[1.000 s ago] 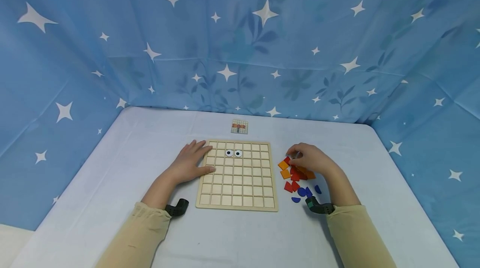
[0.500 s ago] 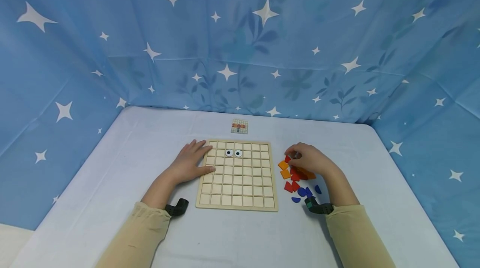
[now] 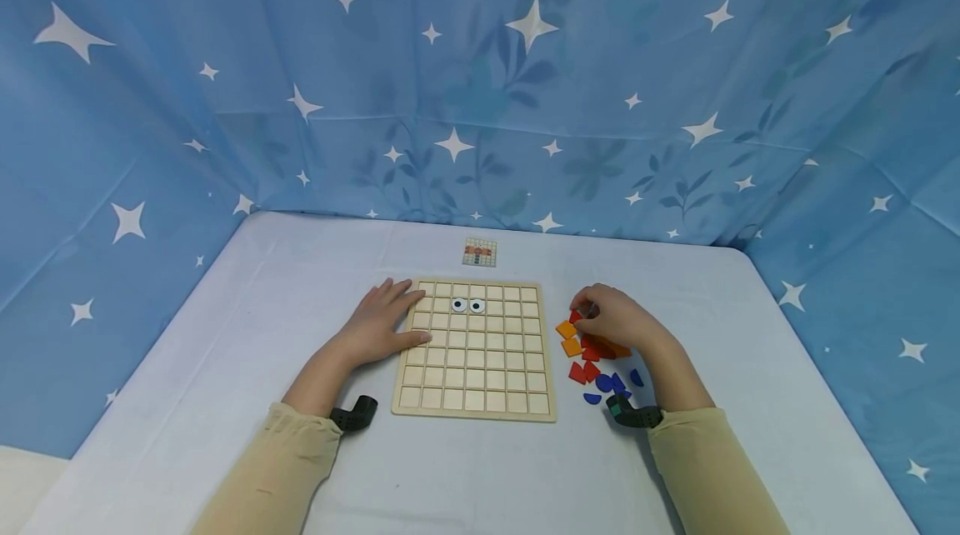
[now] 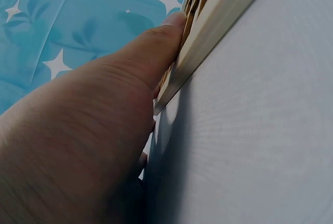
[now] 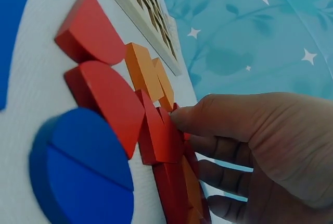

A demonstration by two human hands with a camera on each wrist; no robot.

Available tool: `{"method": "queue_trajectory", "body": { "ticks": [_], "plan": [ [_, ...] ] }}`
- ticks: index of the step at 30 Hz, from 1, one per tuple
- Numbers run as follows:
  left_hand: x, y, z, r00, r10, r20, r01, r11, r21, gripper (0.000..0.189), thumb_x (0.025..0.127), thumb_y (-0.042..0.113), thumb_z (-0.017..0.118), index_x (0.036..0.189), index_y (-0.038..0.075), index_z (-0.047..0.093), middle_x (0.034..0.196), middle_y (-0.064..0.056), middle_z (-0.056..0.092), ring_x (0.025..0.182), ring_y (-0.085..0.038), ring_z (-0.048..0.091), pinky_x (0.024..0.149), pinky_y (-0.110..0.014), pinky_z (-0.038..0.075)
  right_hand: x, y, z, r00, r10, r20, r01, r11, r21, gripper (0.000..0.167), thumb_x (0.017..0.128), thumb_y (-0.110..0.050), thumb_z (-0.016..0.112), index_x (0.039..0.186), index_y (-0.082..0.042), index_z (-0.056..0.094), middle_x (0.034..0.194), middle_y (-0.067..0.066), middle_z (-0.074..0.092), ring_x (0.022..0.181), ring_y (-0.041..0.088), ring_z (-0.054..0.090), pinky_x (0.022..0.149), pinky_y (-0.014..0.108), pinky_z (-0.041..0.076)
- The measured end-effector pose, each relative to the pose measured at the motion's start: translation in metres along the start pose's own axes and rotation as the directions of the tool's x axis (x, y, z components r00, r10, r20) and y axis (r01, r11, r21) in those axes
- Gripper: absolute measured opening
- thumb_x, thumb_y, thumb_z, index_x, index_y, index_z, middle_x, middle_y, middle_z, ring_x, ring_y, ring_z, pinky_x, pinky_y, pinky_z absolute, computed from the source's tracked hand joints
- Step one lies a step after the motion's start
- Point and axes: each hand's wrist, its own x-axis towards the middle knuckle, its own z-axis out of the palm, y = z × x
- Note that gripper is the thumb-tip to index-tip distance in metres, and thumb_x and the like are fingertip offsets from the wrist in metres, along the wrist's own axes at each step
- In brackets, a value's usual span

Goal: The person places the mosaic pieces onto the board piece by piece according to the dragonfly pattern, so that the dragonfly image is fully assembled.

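Note:
My left hand (image 3: 378,322) rests on the left edge of a wooden grid board (image 3: 476,416), fingers spread and thumb (image 4: 156,41) lying over the rim. Two white eye tiles (image 3: 467,306) sit side by side in cells near the board's top. Right of the board, my right hand (image 3: 618,317) pinches a small red piece (image 3: 575,317) between thumb and index finger. Under and beside that hand lies a pile of flat red pieces (image 5: 164,138) and orange squares (image 3: 572,347); its palm hides part of the pile.
Blue pieces (image 3: 603,383), round and half-round, lie nearest the right wrist. Two red rounded pieces (image 3: 577,372) lie just right of the board. A small picture card (image 3: 480,252) lies behind the board on the white tabletop (image 3: 450,477). A blue star curtain (image 3: 480,102) surrounds the table.
My right hand has shifted slightly left over the pile, thumb and index finger staying at the small red piece. The left hand and the board have not moved.

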Motion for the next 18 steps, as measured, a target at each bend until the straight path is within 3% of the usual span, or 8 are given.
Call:
{"method": "queue_trajectory", "body": {
  "ticks": [9, 18],
  "plan": [
    [0.000, 0.001, -0.001, 1.000, -0.014, 0.012, 0.014, 1.000, 0.002, 0.083, 0.089, 0.058, 0.064, 0.154, 0.016, 0.036, 0.164, -0.015, 0.022, 0.153, -0.041, 0.008, 0.124, -0.058, 0.005, -0.002, -0.005, -0.005, 0.998, -0.053, -0.036, 0.052, 0.999, -0.011, 0.022, 0.088, -0.022, 0.072, 0.107, -0.014, 0.065, 0.097, 0.004, 0.062, 0.088, 0.020, 0.056, 0.076, 0.033, 0.055],
    [0.000, 0.000, -0.001, 1.000, -0.009, 0.018, 0.009, 1.000, 0.009, 0.082, 0.090, 0.059, 0.063, 0.155, 0.017, 0.035, 0.165, -0.014, 0.021, 0.153, -0.041, 0.007, 0.124, -0.057, 0.005, -0.002, -0.038, -0.011, 0.984, -0.174, -0.028, 0.174, 0.985, 0.000, 0.025, 0.091, -0.020, 0.068, 0.115, -0.013, 0.065, 0.104, 0.003, 0.062, 0.097, 0.021, 0.054, 0.080, 0.033, 0.053]
  ]
}}
